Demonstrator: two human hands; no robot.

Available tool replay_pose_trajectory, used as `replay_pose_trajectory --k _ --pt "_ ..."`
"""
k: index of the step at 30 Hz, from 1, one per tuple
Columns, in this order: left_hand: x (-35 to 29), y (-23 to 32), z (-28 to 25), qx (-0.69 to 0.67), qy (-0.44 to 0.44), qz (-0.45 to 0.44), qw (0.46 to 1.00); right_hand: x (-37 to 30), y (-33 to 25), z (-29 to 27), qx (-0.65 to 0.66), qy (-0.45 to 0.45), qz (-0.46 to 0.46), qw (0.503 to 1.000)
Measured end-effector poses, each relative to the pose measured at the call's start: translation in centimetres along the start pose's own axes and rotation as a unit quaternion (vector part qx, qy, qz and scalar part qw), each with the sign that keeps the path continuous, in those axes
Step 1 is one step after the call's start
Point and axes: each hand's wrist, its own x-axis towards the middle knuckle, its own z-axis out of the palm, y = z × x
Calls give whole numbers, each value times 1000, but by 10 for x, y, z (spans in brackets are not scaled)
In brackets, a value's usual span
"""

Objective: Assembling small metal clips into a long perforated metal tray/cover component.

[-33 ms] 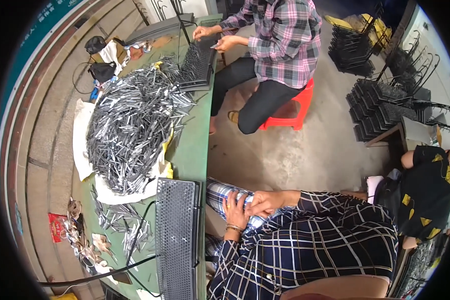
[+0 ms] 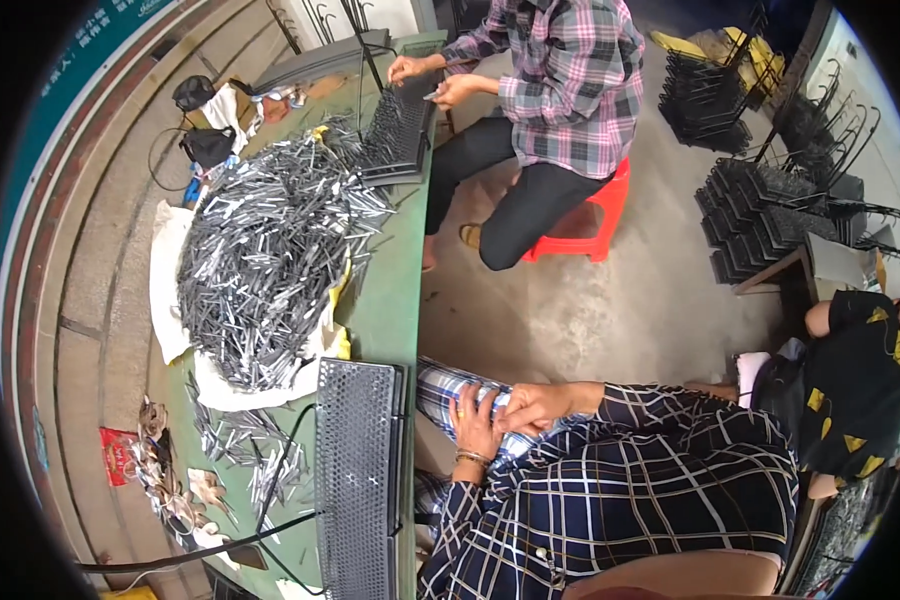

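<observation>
My left hand (image 2: 477, 425) lies with its fingers apart on blue-and-white checked cloth (image 2: 438, 388) over my lap. It wears a ring, and a bracelet circles the wrist. Just right of it, my right hand (image 2: 536, 405) is closed, fingers curled in beside the left fingertips; anything inside its grip is hidden. Left of both hands, a black perforated panel (image 2: 360, 480) lies along the table edge, apart from my hands. Beyond it, a large heap of thin dark and silvery strips (image 2: 265, 265) rests on white sacking (image 2: 166, 290).
A person in a pink checked shirt (image 2: 575, 95) sits on a red stool (image 2: 610, 210), hands over another black perforated panel (image 2: 395, 130) on the green table (image 2: 385, 300). Stacked black racks (image 2: 760, 215) stand at right, near another person in dark clothing (image 2: 850, 385). Loose strips (image 2: 270, 480) lie near my panel.
The whole view has shifted slightly. My hands keep the same pose on the cloth, and the seated person's hands stay over their panel.
</observation>
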Motion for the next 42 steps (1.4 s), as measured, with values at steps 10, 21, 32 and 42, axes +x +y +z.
replay_pose_trajectory --k 10,21,32,42 --pt "-8 -2 7 -1 -11 -22 1000 15 -37 -13 -95 76 -70 990" --pt "5 8 -1 -23 12 -1 1000 33 -70 -64 -172 169 -159 957" --pt "0 7 -2 -20 5 -9 1000 33 -10 -55 -180 136 -59 972" --pt "-2 4 2 4 -17 -23 1000 40 7 -40 -248 124 -82 957"
